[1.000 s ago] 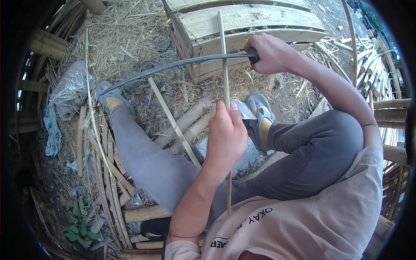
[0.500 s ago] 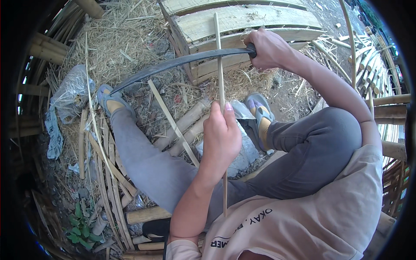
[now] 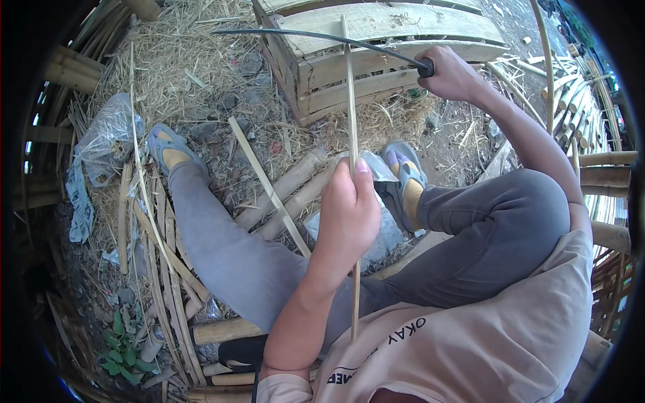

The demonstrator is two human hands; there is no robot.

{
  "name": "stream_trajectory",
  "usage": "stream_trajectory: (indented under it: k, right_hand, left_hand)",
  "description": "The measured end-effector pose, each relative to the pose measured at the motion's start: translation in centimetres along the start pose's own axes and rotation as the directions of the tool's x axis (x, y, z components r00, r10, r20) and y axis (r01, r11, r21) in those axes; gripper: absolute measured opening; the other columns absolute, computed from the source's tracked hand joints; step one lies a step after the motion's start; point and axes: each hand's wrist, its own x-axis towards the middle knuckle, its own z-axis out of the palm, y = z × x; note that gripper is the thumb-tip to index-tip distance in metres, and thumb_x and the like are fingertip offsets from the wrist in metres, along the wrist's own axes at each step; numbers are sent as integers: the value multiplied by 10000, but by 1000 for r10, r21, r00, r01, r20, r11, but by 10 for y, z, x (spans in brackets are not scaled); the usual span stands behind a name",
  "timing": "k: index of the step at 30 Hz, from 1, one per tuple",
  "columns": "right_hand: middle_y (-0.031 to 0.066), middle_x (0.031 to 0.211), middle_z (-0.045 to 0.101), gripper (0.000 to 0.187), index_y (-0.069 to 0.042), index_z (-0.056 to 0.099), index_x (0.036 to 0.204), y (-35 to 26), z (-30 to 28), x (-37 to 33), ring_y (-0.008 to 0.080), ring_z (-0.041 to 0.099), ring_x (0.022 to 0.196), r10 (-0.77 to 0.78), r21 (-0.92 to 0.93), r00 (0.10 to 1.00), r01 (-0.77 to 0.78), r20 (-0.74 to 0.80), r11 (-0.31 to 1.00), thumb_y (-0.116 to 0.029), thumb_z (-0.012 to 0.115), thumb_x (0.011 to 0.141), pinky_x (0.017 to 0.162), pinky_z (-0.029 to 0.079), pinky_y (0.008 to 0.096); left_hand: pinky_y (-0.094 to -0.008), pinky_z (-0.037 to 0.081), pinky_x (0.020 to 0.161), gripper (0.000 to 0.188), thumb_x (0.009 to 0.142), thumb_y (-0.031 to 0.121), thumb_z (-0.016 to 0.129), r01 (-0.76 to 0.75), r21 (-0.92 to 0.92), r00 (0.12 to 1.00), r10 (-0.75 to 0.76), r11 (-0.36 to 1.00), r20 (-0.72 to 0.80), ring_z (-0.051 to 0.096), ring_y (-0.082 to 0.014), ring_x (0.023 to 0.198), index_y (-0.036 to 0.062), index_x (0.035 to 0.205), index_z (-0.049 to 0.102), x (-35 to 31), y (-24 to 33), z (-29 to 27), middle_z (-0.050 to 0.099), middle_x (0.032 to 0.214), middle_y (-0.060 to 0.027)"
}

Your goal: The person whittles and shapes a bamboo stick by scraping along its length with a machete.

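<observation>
Upright in my left hand (image 3: 351, 211) is a long, thin bamboo strip (image 3: 351, 107), gripped with the thumb along it. Its lower end comes down by my shirt, and its upper end rises in front of a wooden crate. My right hand (image 3: 451, 74) is closed around the dark handle of a long curved machete (image 3: 390, 53). The blade points left and crosses the strip near its upper end; whether it touches the strip I cannot tell. Another bamboo strip (image 3: 265, 181) leans between my legs, close to my left forearm.
A slatted wooden crate (image 3: 396, 60) stands ahead. Straw and shavings (image 3: 181, 60) cover the ground. Bamboo poles (image 3: 285, 191) lie between my sandalled feet. A clear plastic bag (image 3: 111, 134) and long strips (image 3: 158, 269) lie at left. Bundled bamboo (image 3: 581, 101) is at far right.
My right hand has moved the machete up and slightly right; its blade now crosses higher on the strip, with the tip away from my left foot. The left hand barely shifts.
</observation>
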Motion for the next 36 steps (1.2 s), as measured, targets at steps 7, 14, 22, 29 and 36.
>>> stream_trajectory:
  k: [7,14,22,29,36]
  right_hand:
    - [208,602,554,193,47,557,695,-40,2,-2,393,602,639,-170,111,966,151,196,982,-100,682,699,610,445,460]
    - [240,638,590,126,40,620,699,-70,3,-10,440,622,689,-202,-18,959,209,197,978,-49,599,611,641,486,492]
    - [245,664,620,172,30,673,730,-66,9,-7,444,635,708,-189,-114,975,203,121,973,-48,610,590,684,515,482]
    - [229,737,679,184,20,692,787,-21,-2,6,395,685,746,-21,-179,997,34,73,983,-80,656,637,735,558,446]
    - [226,722,681,168,28,689,772,-1,-10,9,398,687,713,3,-261,999,-13,-39,965,-78,651,648,741,560,456]
  left_hand:
    - [-497,470,647,317,1052,233,419,26,4,999,-26,1000,-47,635,-430,679,-72,1049,507,8,8,1,605,701,-249]
    - [-546,478,611,252,1044,165,424,41,224,998,-27,974,-63,648,-485,710,-77,1023,492,8,17,3,621,706,-299]
    - [-535,457,543,199,1035,122,438,-33,452,980,117,891,-159,656,-469,670,-64,1010,504,6,5,7,617,671,-286]
    - [-536,520,571,168,1023,89,456,-36,477,991,94,878,-99,669,-463,710,-77,1044,474,2,16,5,637,717,-287]
    - [-534,528,580,169,1017,82,457,-37,513,989,104,857,-101,675,-456,719,-79,1065,476,3,14,2,641,726,-286]
